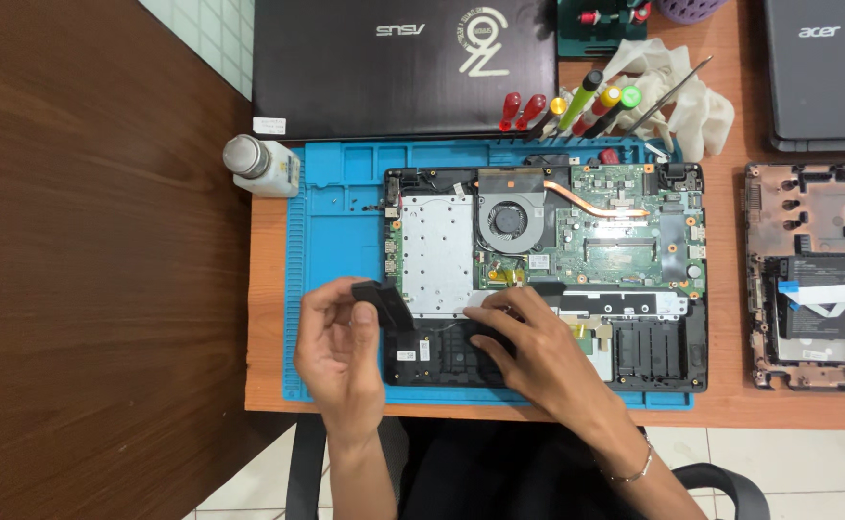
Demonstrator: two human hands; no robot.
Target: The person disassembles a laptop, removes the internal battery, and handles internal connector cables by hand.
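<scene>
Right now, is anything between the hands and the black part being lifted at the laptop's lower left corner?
Nothing visible. The left hand already grips the black part, raised over the opened laptop. The right hand rests on the laptop's lower section beside it.

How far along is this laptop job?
The bottom cover is off: fan and board lie bare on the blue mat. In hand: the left hand lifts a black part, while the right hand presses the lower bay. The fan and board are still mounted.
</scene>
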